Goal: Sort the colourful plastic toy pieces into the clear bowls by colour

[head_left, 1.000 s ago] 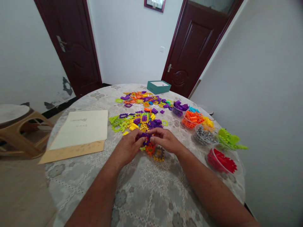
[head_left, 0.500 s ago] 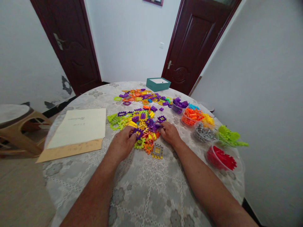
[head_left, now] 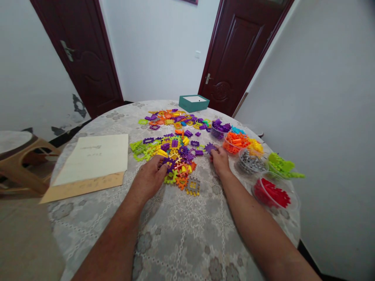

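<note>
My left hand [head_left: 150, 174] is at the left front of a mixed pile of coloured plastic pieces, its thumb and fingers closed on a purple square piece [head_left: 169, 164]. To the right of the pile, my right hand [head_left: 219, 159] pinches a purple toothed piece [head_left: 209, 148] just above the cloth. Between the hands lie purple, yellow, orange and green pieces. A grey square piece [head_left: 193, 185] rests at the pile's front edge. Farther back is a second group of mixed pieces [head_left: 170, 121].
Clear tubs on the right hold purple [head_left: 221, 127], orange [head_left: 236, 142], grey [head_left: 252, 160] and red pieces [head_left: 272, 192]; green pieces [head_left: 281, 166] stick out beside them. A teal box [head_left: 193, 104] stands at the back. Papers [head_left: 93, 158] lie left, beside a stool [head_left: 26, 160].
My right hand has moved right, away from the pile, with the purple toothed piece. My left hand remains at the pile's left front. The view has shifted slightly.
</note>
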The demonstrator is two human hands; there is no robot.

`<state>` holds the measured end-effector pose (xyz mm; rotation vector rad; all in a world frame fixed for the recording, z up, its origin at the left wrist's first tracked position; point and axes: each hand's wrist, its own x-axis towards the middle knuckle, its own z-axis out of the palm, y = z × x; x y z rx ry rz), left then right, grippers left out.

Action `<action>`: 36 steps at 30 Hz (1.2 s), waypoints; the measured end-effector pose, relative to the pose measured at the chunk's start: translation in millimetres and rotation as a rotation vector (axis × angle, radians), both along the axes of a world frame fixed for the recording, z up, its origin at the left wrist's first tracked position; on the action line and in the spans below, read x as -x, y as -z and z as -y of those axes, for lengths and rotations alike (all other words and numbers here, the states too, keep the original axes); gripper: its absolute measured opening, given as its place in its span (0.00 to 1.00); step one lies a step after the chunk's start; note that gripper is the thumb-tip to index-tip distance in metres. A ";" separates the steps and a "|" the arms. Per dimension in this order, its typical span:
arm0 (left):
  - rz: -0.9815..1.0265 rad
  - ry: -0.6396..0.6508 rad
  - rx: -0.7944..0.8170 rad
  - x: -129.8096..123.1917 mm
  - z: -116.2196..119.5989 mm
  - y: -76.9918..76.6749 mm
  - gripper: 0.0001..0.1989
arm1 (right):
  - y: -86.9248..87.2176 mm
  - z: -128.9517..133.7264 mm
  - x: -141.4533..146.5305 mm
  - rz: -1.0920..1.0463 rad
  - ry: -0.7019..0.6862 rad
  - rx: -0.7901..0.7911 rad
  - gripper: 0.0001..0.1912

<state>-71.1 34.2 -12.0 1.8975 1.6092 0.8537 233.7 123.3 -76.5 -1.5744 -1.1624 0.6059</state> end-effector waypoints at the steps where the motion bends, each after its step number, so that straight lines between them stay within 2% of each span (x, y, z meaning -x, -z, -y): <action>1: 0.005 0.002 0.004 0.1 0.1 -0.4 0.14 | 0.7 -0.6 -0.6 -0.055 -0.001 0.002 0.31; 6: 0.031 -0.001 -0.006 0.2 0.6 -0.7 0.13 | -2.3 2.8 4.0 -0.104 -0.057 -0.066 0.26; 9: 0.037 -0.008 -0.013 0.0 1.4 -0.9 0.13 | -7.8 9.2 18.2 -0.153 -0.192 -0.069 0.24; 12: 0.065 -0.003 -0.002 -0.2 2.0 -1.5 0.13 | -13.1 18.1 40.2 -0.194 -0.326 0.010 0.23; 15: 0.088 -0.002 0.002 -0.4 1.8 -1.6 0.12 | -16.8 27.0 58.8 -0.062 -0.389 0.072 0.20; 20: 0.069 -0.033 -0.008 -1.8 1.6 -1.4 0.13 | -19.2 37.1 67.7 0.295 -0.348 -0.011 0.14; 23: 0.049 -0.045 -0.012 -2.9 2.1 -0.8 0.14 | -17.8 40.6 69.7 0.348 -0.364 0.001 0.15; 26: 0.009 -0.038 -0.028 -3.2 2.0 1.5 0.13 | -16.0 41.4 74.0 0.246 -0.377 0.046 0.18; 31: -0.048 -0.016 -0.052 -2.8 0.9 3.5 0.14 | -21.9 38.8 74.7 -0.158 -0.413 0.134 0.24; 34: -0.043 -0.022 -0.045 -3.0 0.7 2.3 0.14 | -28.3 36.3 66.4 -0.320 -0.382 0.199 0.21; 36: -0.042 -0.021 -0.048 -3.2 0.7 1.6 0.14 | -29.5 34.5 59.7 -0.314 -0.366 0.227 0.16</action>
